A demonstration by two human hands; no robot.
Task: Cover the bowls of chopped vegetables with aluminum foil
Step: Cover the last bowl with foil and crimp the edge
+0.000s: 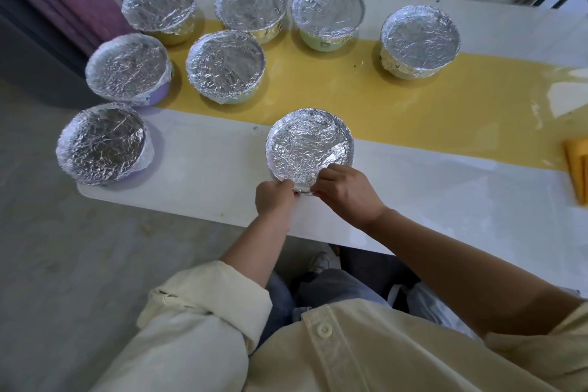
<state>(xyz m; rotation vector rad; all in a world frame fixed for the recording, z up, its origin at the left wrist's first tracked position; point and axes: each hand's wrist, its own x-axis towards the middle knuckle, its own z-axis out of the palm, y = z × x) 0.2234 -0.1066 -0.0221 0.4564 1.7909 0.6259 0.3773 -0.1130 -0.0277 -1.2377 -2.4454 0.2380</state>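
Closest to me, my left hand (275, 199) and right hand (348, 196) meet at the near rim of the round bowl capped in crinkled aluminium foil (308, 143). The fingers of both are curled in and pinch the crumpled silver foil tab (302, 191) between them. The bowl stands upright on the white tabletop (429, 200), close to its near edge, mouth up. Being round, it has no long axis of its own; only the tab has one, running left to right along the rim. My worry is that foil this thin may tear if I pull the two pinches apart, and the cap would split at the rim. Tugging toward me could also drag the bowl to the tabletop edge or tip it. I judge the tab needs folding down against the wall, not pulling. I cannot see the vegetables under the foil. Off to the left, a purple foil-capped bowl (101, 143) sits by the corner, where a stray elbow might knock it. Further off, six more foil-capped bowls (226, 65) stand on and around the yellow strip (381, 95).
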